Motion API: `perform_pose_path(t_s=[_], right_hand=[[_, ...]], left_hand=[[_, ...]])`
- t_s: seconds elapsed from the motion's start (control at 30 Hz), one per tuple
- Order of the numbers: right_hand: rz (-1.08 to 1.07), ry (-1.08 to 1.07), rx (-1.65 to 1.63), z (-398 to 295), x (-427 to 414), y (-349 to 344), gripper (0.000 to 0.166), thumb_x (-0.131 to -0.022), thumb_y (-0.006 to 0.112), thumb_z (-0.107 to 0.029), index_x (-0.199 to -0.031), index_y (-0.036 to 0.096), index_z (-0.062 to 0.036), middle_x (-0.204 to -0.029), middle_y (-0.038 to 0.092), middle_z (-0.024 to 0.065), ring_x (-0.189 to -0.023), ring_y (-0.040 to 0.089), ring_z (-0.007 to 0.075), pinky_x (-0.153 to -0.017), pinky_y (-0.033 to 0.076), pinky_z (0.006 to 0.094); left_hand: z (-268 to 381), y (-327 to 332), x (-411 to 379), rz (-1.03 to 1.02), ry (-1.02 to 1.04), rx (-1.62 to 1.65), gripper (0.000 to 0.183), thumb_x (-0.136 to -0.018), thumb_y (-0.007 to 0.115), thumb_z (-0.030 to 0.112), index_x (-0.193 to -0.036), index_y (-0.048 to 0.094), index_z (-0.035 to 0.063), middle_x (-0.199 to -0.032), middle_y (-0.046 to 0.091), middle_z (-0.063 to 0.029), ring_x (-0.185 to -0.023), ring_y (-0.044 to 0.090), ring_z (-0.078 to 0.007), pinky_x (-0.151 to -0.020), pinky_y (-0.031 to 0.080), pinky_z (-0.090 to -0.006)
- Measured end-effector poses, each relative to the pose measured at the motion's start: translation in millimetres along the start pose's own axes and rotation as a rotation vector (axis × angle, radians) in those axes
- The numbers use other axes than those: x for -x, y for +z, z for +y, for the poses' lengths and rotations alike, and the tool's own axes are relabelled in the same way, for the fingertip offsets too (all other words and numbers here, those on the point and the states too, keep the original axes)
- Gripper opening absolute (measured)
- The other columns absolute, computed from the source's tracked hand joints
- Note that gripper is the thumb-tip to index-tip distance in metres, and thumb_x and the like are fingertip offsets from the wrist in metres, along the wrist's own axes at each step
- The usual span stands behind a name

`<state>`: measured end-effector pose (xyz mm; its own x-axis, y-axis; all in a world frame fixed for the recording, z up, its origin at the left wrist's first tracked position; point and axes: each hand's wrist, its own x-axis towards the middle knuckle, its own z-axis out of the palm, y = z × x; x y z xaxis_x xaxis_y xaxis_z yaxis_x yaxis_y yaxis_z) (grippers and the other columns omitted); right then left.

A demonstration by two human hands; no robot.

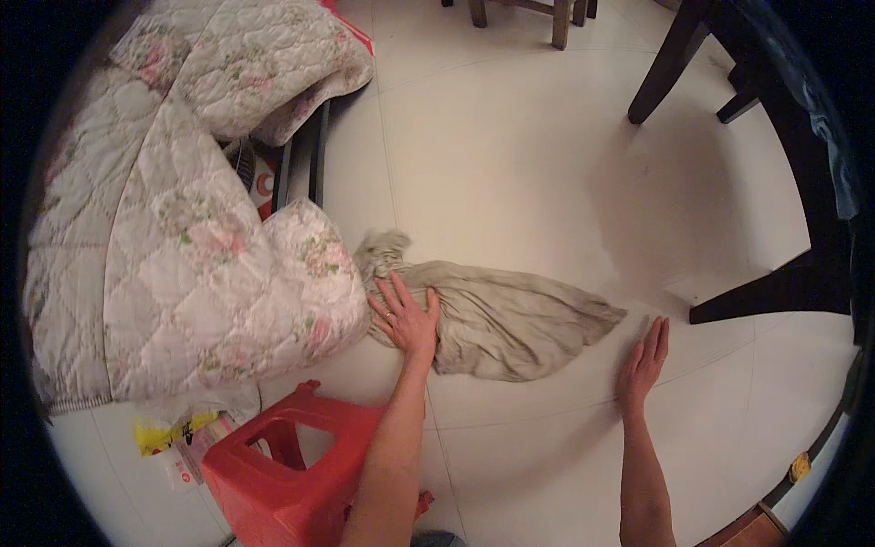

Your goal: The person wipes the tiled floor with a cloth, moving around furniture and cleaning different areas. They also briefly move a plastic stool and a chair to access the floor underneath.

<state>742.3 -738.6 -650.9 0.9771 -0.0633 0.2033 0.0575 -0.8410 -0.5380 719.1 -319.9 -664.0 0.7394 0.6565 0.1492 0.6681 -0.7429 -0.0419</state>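
A wrinkled beige-grey cloth [519, 321] lies spread across the pale tiled floor [492, 150], bunched at its left end and tapering to a point on the right. My left hand [408, 320] rests flat on the bunched part, fingers apart, with a ring on one finger. Just right of the cloth's tip is my right hand [642, 366], held on edge near the floor with its fingers nearly straight and together. Nothing is gripped in it, and it is apart from the cloth.
A floral quilted cover [205, 273] hangs down at the left, beside the cloth. Below it, a red plastic stool [294, 465] stands close to my left forearm, near a yellow packet [171, 434]. Dark wooden furniture legs [759, 290] reach in from the right. A wooden stool [560, 24] is at the top.
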Motion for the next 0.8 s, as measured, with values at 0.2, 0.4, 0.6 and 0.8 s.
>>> perform_pose_path(t_s=[0.2, 0.4, 0.6, 0.8], right_hand=[[-0.139, -0.031, 0.231, -6.3, -6.9, -7.0, 0.053, -0.104, 0.04, -0.016, -0.155, 0.035, -0.002, -0.163, 0.028, 0.0198, -0.151, 0.023, 0.0371, -0.124, 0.02, 0.0478], [-0.16, -0.029, 0.234, -11.2, -10.9, -2.6, 0.058, -0.098, 0.046, -0.01, -0.153, 0.032, 0.0021, -0.161, 0.026, 0.024, -0.15, 0.023, 0.0431, -0.124, 0.019, 0.0511], [-0.174, -0.034, 0.235, -7.7, -10.6, -5.3, 0.059, -0.094, 0.051, -0.007, -0.15, 0.035, 0.0032, -0.159, 0.029, 0.0263, -0.149, 0.025, 0.0438, -0.123, 0.022, 0.0518], [-0.102, 0.011, 0.126, 5.4, -1.4, -2.4, 0.046, -0.093, 0.054, -0.006, -0.136, 0.043, 0.0076, -0.157, 0.032, 0.0261, -0.147, 0.028, 0.0456, -0.122, 0.025, 0.0527]], left_hand=[[13.9, 48.2, -95.2, -0.003, -0.081, 0.023, 0.087, -0.092, 0.053, 0.062, -0.161, 0.026, 0.0168, -0.167, 0.017, -0.0194, -0.15, 0.017, -0.0504, -0.12, 0.017, -0.0613], [130.0, 45.7, -201.7, -0.176, -0.173, 0.2, 0.093, -0.092, 0.045, 0.072, -0.163, 0.017, 0.0201, -0.17, 0.004, -0.0175, -0.152, 0.005, -0.0507, -0.121, 0.003, -0.0631], [374.5, -13.9, -36.6, -0.099, 0.752, 0.588, 0.084, -0.08, 0.07, 0.056, -0.152, 0.045, 0.0185, -0.159, 0.038, -0.0154, -0.151, 0.024, -0.0395, -0.12, 0.018, -0.0616], [342.2, -20.1, 70.4, -0.063, 1.02, 0.619, 0.071, -0.086, 0.065, 0.052, -0.15, 0.049, 0.0243, -0.164, 0.032, -0.0047, -0.154, 0.018, -0.0334, -0.116, 0.028, -0.063]])
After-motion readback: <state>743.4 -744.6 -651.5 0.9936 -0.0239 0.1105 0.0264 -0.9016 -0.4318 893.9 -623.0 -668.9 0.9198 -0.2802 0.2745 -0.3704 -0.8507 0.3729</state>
